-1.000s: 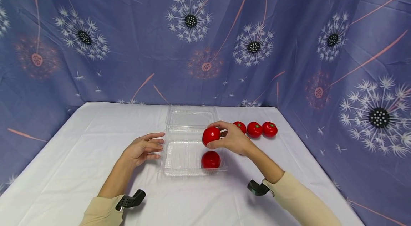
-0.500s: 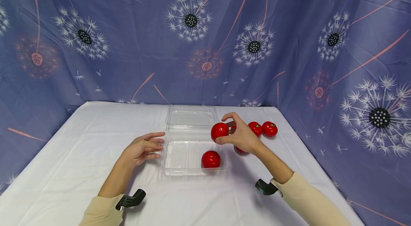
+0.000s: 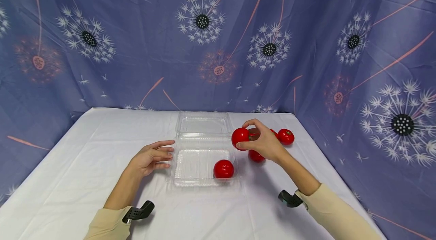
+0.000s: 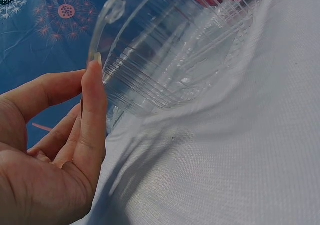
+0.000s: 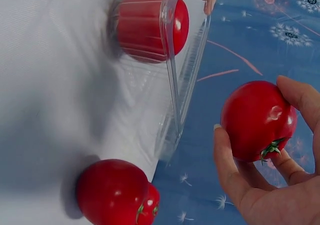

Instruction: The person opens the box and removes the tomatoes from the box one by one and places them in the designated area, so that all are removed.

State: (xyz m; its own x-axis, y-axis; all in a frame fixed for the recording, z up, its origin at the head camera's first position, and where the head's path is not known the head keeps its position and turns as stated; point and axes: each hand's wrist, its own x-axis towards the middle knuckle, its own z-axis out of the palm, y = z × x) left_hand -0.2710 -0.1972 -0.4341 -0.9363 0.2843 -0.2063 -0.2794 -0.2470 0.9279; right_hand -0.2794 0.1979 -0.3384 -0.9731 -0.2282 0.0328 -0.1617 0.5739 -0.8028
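Observation:
In the head view my right hand [image 3: 265,143] holds a glossy red tomato [image 3: 240,139] between thumb and fingers, raised beside the right edge of the clear plastic clamshell box [image 3: 190,168]. The right wrist view shows the green calyx [image 5: 272,149] of this held tomato [image 5: 255,117] facing the palm. Another tomato [image 3: 223,169] sits in the box's front right corner. At the box's left side, my left hand [image 3: 151,158] has its fingers extended. Their tips touch the rim [image 4: 95,40] in the left wrist view.
The box's lid [image 3: 203,123] lies folded back towards the curtain [image 3: 143,43]. Right of the box, one tomato [image 3: 256,156] lies on the white cloth [image 3: 204,213] below my right hand. Farther back is another tomato [image 3: 286,136], and one more [image 3: 274,133] is mostly hidden by that hand.
My right hand has carried its tomato rightward from above the box to past its right edge. The left hand, the box and the tomato inside stay put.

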